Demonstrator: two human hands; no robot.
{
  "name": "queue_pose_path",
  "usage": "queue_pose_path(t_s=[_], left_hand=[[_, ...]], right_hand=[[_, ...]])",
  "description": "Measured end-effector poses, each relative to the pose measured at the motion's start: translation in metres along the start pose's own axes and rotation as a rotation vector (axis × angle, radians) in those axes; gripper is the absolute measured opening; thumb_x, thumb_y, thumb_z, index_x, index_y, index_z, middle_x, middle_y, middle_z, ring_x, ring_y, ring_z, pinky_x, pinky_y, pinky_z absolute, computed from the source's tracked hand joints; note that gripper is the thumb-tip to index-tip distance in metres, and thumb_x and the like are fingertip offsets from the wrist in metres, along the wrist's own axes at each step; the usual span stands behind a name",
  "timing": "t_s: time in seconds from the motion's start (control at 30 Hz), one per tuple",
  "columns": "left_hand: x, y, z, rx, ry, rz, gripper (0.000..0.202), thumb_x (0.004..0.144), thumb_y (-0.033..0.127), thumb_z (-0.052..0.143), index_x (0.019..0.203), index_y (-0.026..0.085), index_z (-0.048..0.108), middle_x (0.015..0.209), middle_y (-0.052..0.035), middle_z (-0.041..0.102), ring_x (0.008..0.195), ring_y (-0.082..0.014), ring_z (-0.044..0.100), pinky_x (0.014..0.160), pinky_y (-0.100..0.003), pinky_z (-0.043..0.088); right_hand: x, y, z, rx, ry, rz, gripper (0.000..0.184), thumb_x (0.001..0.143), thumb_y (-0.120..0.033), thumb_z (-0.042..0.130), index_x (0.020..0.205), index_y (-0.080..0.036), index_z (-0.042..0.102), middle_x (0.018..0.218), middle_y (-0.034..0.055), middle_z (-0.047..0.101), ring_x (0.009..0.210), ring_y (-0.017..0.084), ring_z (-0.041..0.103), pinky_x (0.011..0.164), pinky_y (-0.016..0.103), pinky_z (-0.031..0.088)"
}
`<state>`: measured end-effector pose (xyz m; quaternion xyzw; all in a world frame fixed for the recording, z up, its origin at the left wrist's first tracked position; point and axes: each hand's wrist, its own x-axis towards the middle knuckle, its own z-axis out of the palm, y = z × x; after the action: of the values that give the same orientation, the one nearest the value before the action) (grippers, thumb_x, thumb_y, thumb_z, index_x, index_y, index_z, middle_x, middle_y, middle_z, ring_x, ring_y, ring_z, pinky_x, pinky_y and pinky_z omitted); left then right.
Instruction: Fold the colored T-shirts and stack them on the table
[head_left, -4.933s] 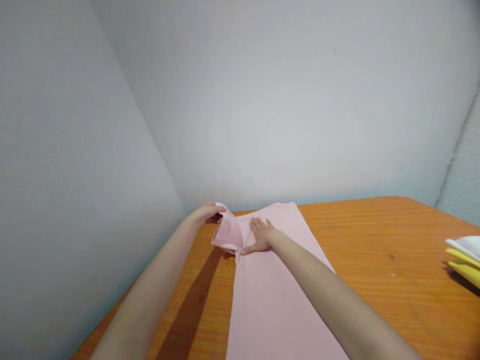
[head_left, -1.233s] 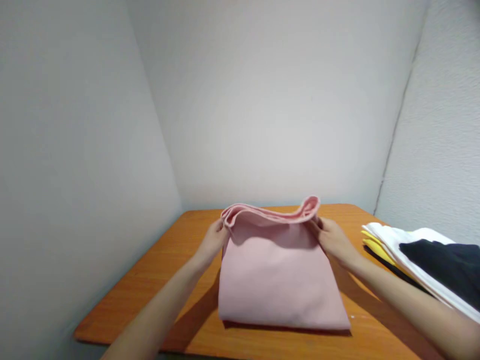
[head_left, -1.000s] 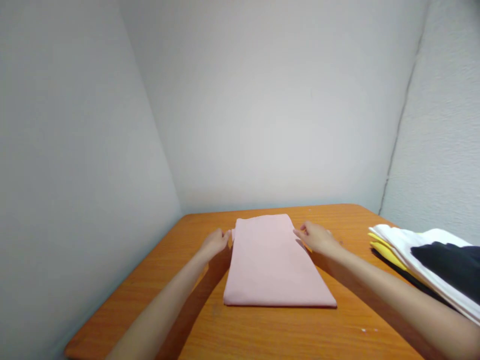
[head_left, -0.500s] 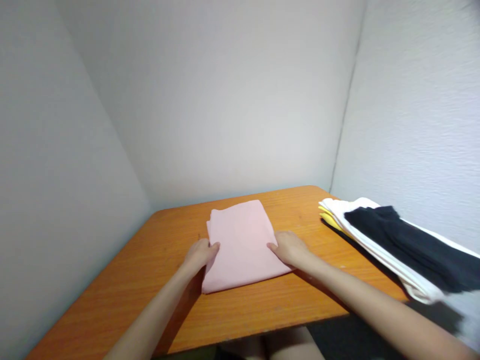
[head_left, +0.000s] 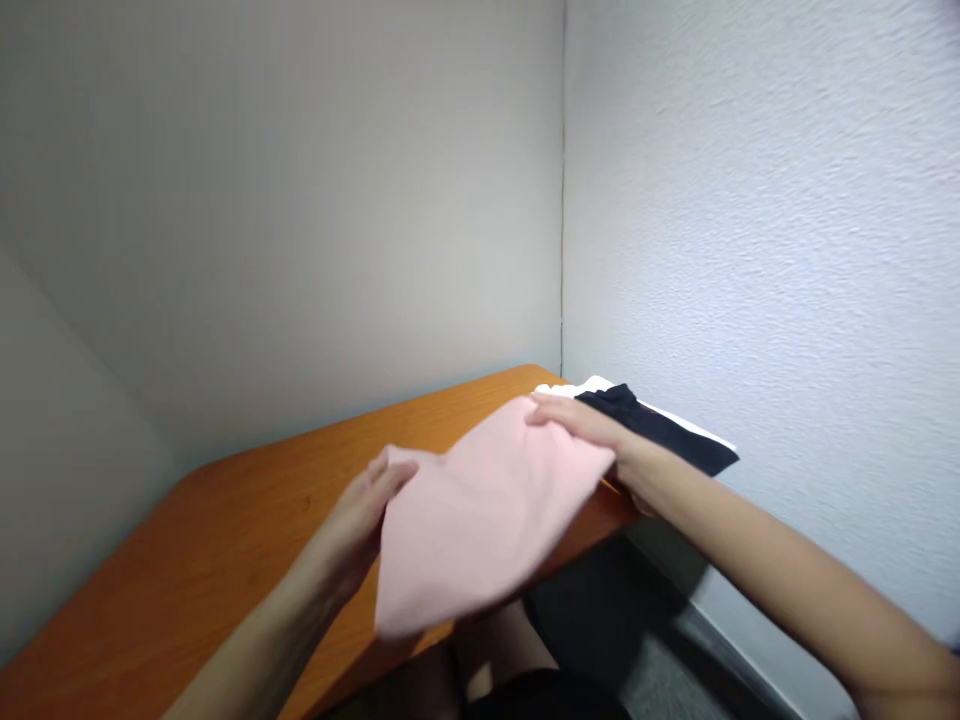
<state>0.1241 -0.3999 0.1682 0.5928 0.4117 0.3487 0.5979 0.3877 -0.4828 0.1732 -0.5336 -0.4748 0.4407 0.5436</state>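
A folded pink cloth (head_left: 480, 520), perhaps a garment, is held up above the table, tilted and sagging a little in the middle. My left hand (head_left: 371, 500) grips its left edge, thumb on top and fingers underneath. At the upper right side my right hand (head_left: 581, 425) has hold of the cloth, with some fingers hidden by it. Just beyond my right hand lies a pile of folded clothes, with a black garment (head_left: 675, 435) on top and a white garment (head_left: 559, 388) beneath it.
The wooden table (head_left: 247, 530) stands against the back wall (head_left: 300, 250). A textured white wall (head_left: 765, 250) rises on the right, behind the pile. Below the table's front edge, my legs (head_left: 502, 650) and the dark floor show.
The pink cloth has been lifted off the table and moved to the right, held by both hands. My view has turned right, and my right hand now partly covers the clothes pile.
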Motion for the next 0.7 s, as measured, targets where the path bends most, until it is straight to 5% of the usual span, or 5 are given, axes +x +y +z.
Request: queue_pose_path(t_s=[0.17,0.27,0.47,0.57,0.7], left_hand=[[0.058,0.08,0.084,-0.217,-0.114,0.437,0.019,0.066,0.028,0.066,0.075,0.017,0.054,0.064,0.0045,0.052,0.052,-0.0069,0.046,0.045,-0.016,0.034],[0.069,0.095,0.135,-0.338,-0.186,0.464,0.018,0.071,0.024,0.063,0.08,0.017,0.05,0.067,0.0054,0.051,0.053,-0.005,0.045,0.05,-0.015,0.035],[0.056,0.009,0.209,-0.27,-0.476,0.042,0.02,0.072,0.012,0.067,0.082,0.015,0.051,0.072,0.0017,0.055,0.059,-0.006,0.05,0.058,-0.018,0.039],[0.049,-0.041,0.224,-0.215,-0.489,-0.093,0.026,0.073,0.015,0.07,0.09,0.015,0.051,0.075,-0.0015,0.058,0.059,-0.0086,0.053,0.056,-0.021,0.039],[0.051,-0.074,0.225,-0.241,-0.439,-0.168,0.027,0.081,0.032,0.066,0.094,0.018,0.046,0.074,0.001,0.056,0.056,-0.0087,0.051,0.053,-0.021,0.037]], right_hand=[[0.027,-0.086,-0.081,0.073,0.209,-0.106,0.01,0.075,-0.024,0.057,0.081,-0.018,0.06,0.076,0.0041,0.065,0.075,0.018,0.059,0.075,0.028,0.049],[0.009,-0.107,-0.136,0.019,0.267,-0.149,0.023,0.086,-0.022,0.044,0.091,-0.008,0.062,0.085,0.0039,0.067,0.078,0.012,0.061,0.081,0.024,0.044],[-0.052,-0.027,-0.243,-0.505,0.532,0.209,0.03,0.08,-0.033,0.061,0.092,-0.006,0.065,0.089,0.0103,0.069,0.066,0.009,0.056,0.066,0.023,0.04],[-0.077,0.03,-0.277,-0.561,0.599,0.356,0.02,0.08,-0.028,0.063,0.084,-0.008,0.066,0.094,0.019,0.068,0.064,0.012,0.056,0.065,0.028,0.041],[-0.096,0.077,-0.293,-0.425,0.504,0.408,0.038,0.086,-0.047,0.058,0.098,-0.013,0.067,0.109,0.0187,0.066,0.079,0.019,0.062,0.071,0.031,0.048]])
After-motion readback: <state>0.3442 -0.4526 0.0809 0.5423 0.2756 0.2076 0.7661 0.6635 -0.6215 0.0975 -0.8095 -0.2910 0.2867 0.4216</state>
